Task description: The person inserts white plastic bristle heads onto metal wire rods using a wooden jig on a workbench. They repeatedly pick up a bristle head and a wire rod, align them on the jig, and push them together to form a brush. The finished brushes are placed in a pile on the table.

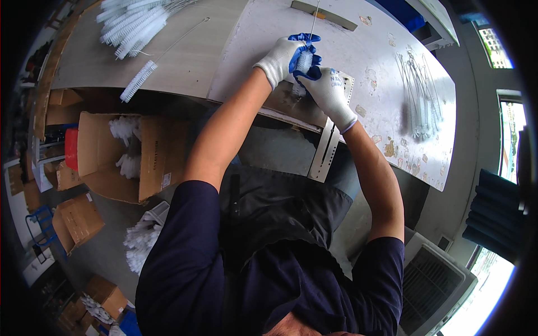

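Note:
Both hands wear white gloves with blue-coated fingers and meet at the table's front edge. Between them is a white-bristled bottle brush (305,60), its wire stem pointing away from me. My left hand (284,57) has its fingers wrapped round the brush near the stem end of the bristles. Lower on the bristles, my right hand (325,89) closes with thumb and fingers. Part of the bristles hides behind the gloves, and the tip shows below them. Under my right wrist, a perforated metal strip (324,151) sticks out past the table edge.
A heap of white brushes (134,28) lies far left, with a single brush (139,81) nearer. Another bunch of brushes (423,112) rests on the right of the table (386,73). A flat bar (324,15) lies beyond my hands. An open cardboard box (157,154) stands at lower left.

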